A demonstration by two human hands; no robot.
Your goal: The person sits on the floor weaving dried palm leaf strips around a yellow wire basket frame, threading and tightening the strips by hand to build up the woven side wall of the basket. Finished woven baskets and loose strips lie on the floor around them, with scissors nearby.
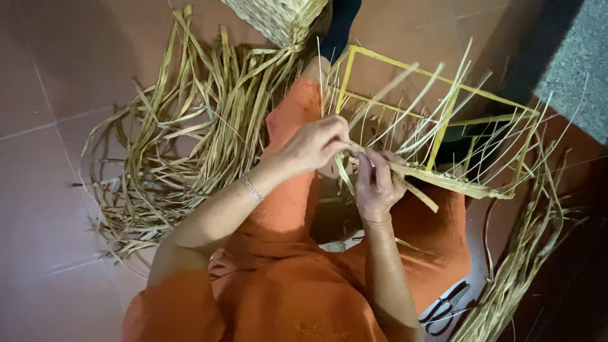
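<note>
The woven basket [278, 19] runs off the top edge. Dark scissors [446, 310] sit half cut off below, and the left hand [313, 145] hides its own fingertips among the straw strands [405, 171].

Your clothing and arms, seen from above

You wear loose orange clothing over lap and legs, creased in soft folds, with 1 thin silver bracelet [253, 188] on your left wrist. Both forearms are bare, with no sleeves reaching them. Your left hand [313, 147] and right hand [377, 185] wear no gloves or rings that can be made out.
</note>
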